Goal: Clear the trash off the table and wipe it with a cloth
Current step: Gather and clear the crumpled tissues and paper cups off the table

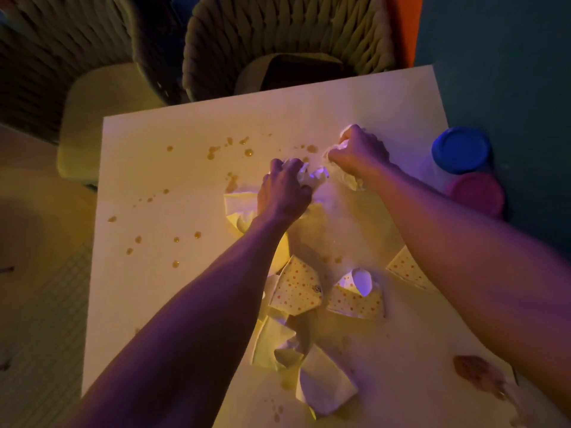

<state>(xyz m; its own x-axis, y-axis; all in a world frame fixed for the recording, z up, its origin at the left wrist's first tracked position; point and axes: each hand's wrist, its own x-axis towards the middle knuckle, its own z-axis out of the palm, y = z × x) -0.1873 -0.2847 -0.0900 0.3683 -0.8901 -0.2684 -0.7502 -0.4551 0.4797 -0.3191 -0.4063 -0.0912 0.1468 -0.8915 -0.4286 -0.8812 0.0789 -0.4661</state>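
Observation:
A white square table (185, 288) carries brown drip stains (213, 151) and scattered paper trash. My left hand (285, 193) grips a crumpled white tissue (313, 176) near the table's middle. To its right, my right hand (360, 151) clutches another crumpled wad of paper (349, 177). Nearer to me lie two dotted paper wrappers (296, 288) (355, 299), a third dotted wrapper (404, 268) half under my right forearm, and plain white paper pieces (321, 384). A white napkin (239, 203) lies partly under my left wrist.
A brown smear (477, 372) marks the near right of the table. A blue-lidded tub (460, 149) and a pink-lidded tub (477, 194) stand at the right edge. Two woven chairs (287, 41) face the far edge, with a cushion (92, 118) at left.

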